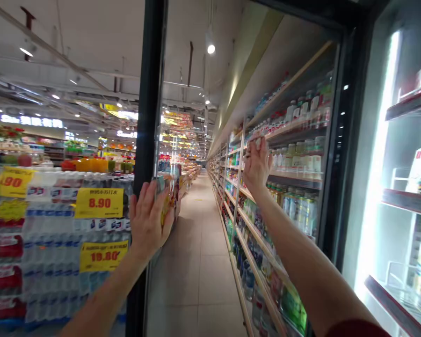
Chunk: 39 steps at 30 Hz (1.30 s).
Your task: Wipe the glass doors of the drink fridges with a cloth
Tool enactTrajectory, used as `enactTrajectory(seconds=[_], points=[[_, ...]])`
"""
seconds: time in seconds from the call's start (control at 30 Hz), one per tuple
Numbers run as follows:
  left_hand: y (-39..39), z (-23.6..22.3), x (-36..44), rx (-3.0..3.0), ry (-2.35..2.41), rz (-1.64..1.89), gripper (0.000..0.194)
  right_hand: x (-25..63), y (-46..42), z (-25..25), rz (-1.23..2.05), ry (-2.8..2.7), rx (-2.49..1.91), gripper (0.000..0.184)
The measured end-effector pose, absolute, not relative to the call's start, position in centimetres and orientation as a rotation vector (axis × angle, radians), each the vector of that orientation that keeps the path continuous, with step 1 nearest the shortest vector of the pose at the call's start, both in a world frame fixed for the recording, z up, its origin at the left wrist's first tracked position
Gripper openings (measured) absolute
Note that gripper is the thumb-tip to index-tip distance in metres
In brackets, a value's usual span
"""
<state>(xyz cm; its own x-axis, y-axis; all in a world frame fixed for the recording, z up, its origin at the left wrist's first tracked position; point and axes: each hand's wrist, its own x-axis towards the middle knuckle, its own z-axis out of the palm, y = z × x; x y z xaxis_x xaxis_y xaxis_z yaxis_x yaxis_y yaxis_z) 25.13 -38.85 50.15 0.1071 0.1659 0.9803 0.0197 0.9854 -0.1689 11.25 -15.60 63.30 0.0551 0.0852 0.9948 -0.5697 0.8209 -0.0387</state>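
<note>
A glass fridge door (196, 140) stands swung open in front of me, edged by a black frame (149, 93). My left hand (148, 223) lies flat with fingers stretched out against that frame's edge, holding nothing. My right hand (256, 161) is raised against the glass, fingers bunched together around something small and pale that I cannot make out. Through the glass I see a long aisle and shelves of bottled drinks (298, 159).
The lit fridge interior (407, 201) with shelves and cartons is on the right. Stacked packs of bottled water (56, 262) with yellow price signs (98, 203) stand on the left. A tiled aisle floor (199, 262) runs ahead between them.
</note>
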Motion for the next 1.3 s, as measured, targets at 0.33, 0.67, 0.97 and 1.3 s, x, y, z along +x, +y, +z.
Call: enactTrajectory(seconds=[0.33, 0.67, 0.97, 1.3], points=[[-40.8, 50.1, 26.2, -0.356, -1.431, -0.084, 0.056, 16.1, -23.9, 53.2, -0.121, -1.242, 1.293, 0.043], [-41.1, 49.7, 26.3, -0.368, -1.422, -0.173, 0.054, 17.4, -25.9, 56.0, 0.044, -1.404, 1.182, 0.047], [-41.5, 49.6, 25.8, -0.360, -1.435, -0.132, 0.054, 15.3, -23.5, 58.7, 0.205, -1.432, 0.946, 0.047], [-40.7, 51.1, 25.8, -0.319, -1.452, -0.054, 0.056, 16.7, -25.9, 62.0, -0.208, -1.315, 1.351, 0.041]])
